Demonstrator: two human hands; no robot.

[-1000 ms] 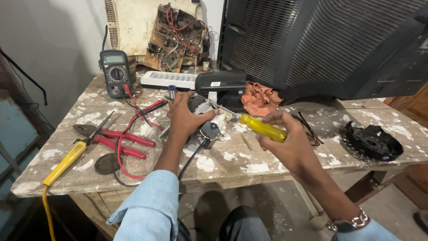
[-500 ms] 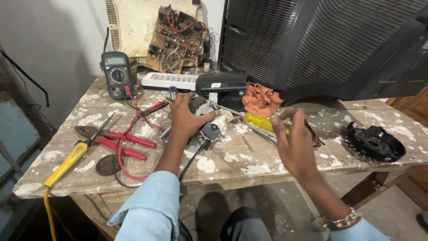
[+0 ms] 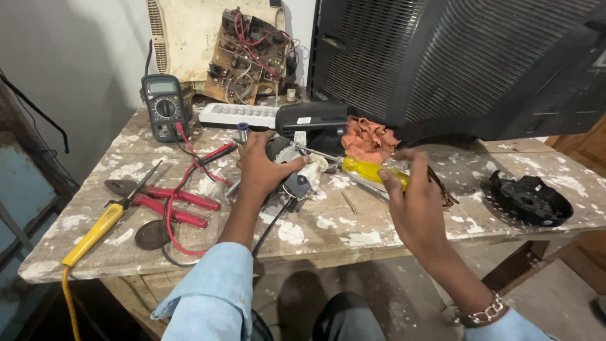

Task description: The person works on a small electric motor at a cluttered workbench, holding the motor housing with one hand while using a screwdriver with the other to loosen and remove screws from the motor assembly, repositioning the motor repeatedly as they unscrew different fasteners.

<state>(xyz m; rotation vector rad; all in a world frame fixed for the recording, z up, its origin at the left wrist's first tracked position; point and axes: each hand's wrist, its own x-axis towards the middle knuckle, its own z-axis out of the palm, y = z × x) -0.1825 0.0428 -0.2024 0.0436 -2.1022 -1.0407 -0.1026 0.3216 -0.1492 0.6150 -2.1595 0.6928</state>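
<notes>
The left hand (image 3: 262, 167) is closed over a small electric motor (image 3: 297, 173) that lies on the paint-spotted wooden table (image 3: 353, 237), near its middle. The motor is grey and black, with a pale plastic part at its right side and a dark cable going down over the table edge. The right hand (image 3: 413, 205) grips a screwdriver (image 3: 353, 165) with a yellow handle; its thin metal shaft points left and its tip touches the motor's top. Red pliers (image 3: 167, 202) lie to the left, near a multimeter (image 3: 163, 107).
</notes>
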